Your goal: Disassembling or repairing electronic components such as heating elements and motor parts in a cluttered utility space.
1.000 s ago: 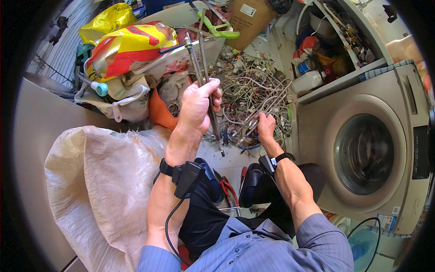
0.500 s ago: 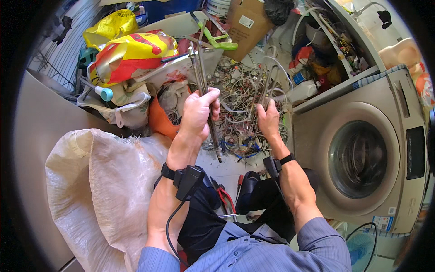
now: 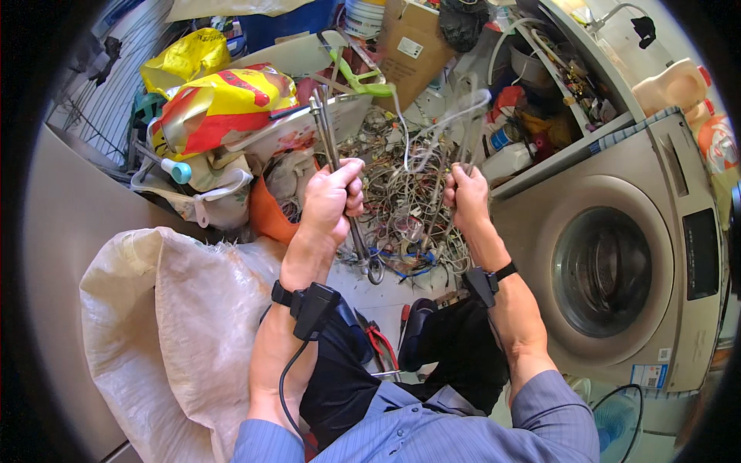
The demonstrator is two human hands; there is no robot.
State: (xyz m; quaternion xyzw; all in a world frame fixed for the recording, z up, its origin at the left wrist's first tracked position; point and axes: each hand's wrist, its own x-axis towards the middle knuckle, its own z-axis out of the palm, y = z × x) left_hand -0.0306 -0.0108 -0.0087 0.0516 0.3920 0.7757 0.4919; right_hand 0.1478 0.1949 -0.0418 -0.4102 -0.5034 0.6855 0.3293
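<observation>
My left hand (image 3: 333,202) is closed around several dark metal rods (image 3: 356,235), held upright and slightly tilted; one ends in a looped hook near the bottom. My right hand (image 3: 468,194) is closed on a thin bent metal rod (image 3: 448,218), whose upper part is smeared by motion. Beneath both hands lies a heap of tangled wires and cables (image 3: 401,202) in white, grey and blue. A white cable (image 3: 402,131) stands up blurred between the hands. Beside my left forearm a large white woven sack (image 3: 193,309) sags with its mouth folded.
A washing machine (image 3: 610,270) stands at right, under a shelf of mixed items. At left are an orange bag (image 3: 272,208), a white tub (image 3: 301,131) and a yellow-red plastic bag (image 3: 224,108). Red-handled pliers (image 3: 381,345) lie between my feet. A cardboard box (image 3: 414,48) leans behind the heap.
My right hand has moved slightly right, and the rod in it has shifted with it. A white cable has swung up over the heap. The rods in my left hand have turned slightly.
</observation>
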